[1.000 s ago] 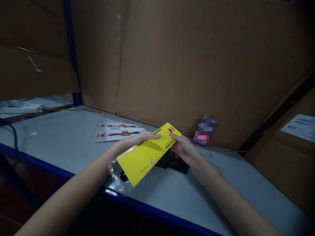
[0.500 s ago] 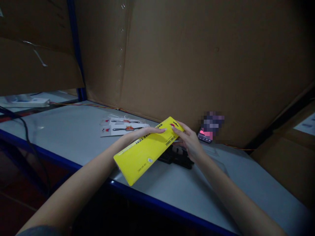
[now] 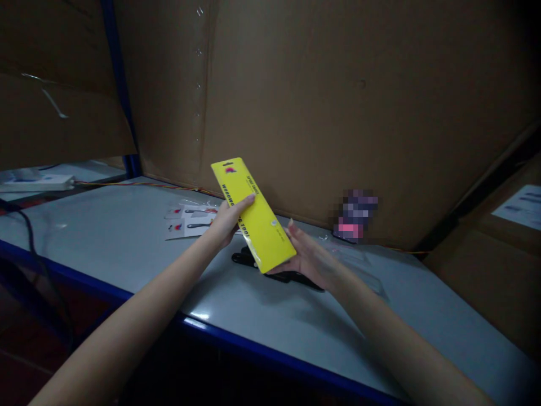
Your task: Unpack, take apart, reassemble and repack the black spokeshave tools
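A yellow packaging card [image 3: 270, 237], printed "SPOKE SHAVE" and with a hang hole at its top end, is raised above the table. My left hand [image 3: 228, 221] is closed on its left edge, thumb lying across the printed face. My right hand [image 3: 310, 256] is at the card's lower right corner, thumb lifted away from the card and fingers spread beneath it. Below the card lies a black tool [image 3: 243, 259] with a handle, a spokeshave by its look, partly hidden by the card and my right hand.
White spokeshave cards [image 3: 180, 228] with pictured tools lie back left. Clear plastic shells [image 3: 363, 273] rest to the right. A blurred-out phone [image 3: 355, 217] leans on the cardboard wall [image 3: 296, 101]. A power strip [image 3: 51, 182] and wires sit left; the table's blue edge [image 3: 253, 344] runs along the front.
The yellow card has swung round, its hang-hole end now pointing up and left. My left hand has shifted along its edge, and my right hand has moved from the hang-hole end to the opposite end.
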